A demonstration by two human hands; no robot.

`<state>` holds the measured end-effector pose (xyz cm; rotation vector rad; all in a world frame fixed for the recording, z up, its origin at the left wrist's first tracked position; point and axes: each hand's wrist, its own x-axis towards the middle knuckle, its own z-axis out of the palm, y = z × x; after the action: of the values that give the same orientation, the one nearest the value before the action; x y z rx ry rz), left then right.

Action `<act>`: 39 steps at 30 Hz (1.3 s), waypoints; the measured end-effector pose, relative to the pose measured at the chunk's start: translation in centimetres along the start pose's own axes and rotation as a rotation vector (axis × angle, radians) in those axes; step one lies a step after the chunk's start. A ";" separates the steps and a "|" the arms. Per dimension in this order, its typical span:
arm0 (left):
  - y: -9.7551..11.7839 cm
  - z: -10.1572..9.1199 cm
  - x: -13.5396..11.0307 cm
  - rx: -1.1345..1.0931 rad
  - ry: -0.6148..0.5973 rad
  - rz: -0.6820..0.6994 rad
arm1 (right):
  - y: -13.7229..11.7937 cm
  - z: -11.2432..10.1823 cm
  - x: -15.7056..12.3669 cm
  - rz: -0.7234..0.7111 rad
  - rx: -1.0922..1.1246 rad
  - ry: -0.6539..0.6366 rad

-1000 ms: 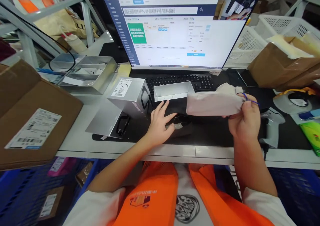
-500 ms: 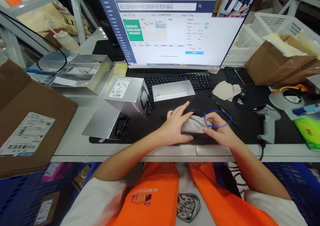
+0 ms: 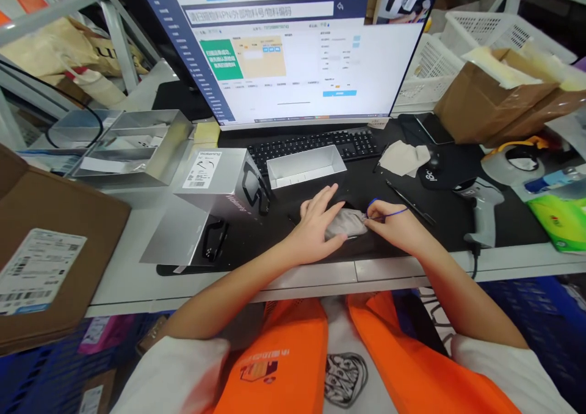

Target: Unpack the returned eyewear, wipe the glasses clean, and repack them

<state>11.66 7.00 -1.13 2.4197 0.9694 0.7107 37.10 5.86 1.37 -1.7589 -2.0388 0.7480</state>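
A soft grey cloth pouch (image 3: 348, 223) lies on the black desk mat in front of me. My left hand (image 3: 315, 229) rests over its left end, thumb along the near edge and fingers on the far side, gripping it. At the pouch's right end, my right hand (image 3: 389, 223) has its thumb and fingertips pinched together at the pouch's mouth. A thin blue cord (image 3: 394, 212) runs from there across the fingers. What is inside the pouch is hidden.
Behind the hands lie an uncovered white box (image 3: 306, 168) and a keyboard (image 3: 315, 145) below a monitor. A grey product box (image 3: 215, 188) stands left, near a brown carton (image 3: 46, 249). On the right are a pen (image 3: 409, 201), a scanner (image 3: 483, 212) and a tape roll (image 3: 515, 160).
My right hand has tightened its pinch at the pouch's end, and the wide blue cord loop now lies narrower over the fingers. My left hand stays on the pouch. The view has shifted slightly.
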 end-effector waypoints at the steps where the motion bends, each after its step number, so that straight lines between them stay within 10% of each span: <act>1: -0.1 0.0 0.1 -0.006 0.019 0.009 | -0.1 -0.2 0.5 0.022 -0.018 -0.023; 7: -0.8 -1.1 -2.3 0.039 0.178 0.050 | 0.0 -1.2 2.4 0.078 -0.143 -0.156; 15: -0.5 -1.3 -5.5 -0.007 -0.027 -0.214 | 1.0 -2.2 1.8 -0.185 0.178 -0.432; 21: 2.4 -1.7 -1.9 0.201 -0.090 -0.006 | 2.3 -1.7 0.6 -0.173 0.235 -0.304; 28: 4.9 -0.4 5.5 0.358 -0.321 0.223 | 5.4 -1.6 0.9 0.046 0.857 -0.360; 39: 4.5 1.2 5.7 0.473 -0.344 0.245 | 4.4 -2.5 -0.7 0.053 -0.333 0.043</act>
<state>18.13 7.92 2.15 2.9762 0.7700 0.1261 42.24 6.02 0.81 -1.9912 -2.1941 0.3956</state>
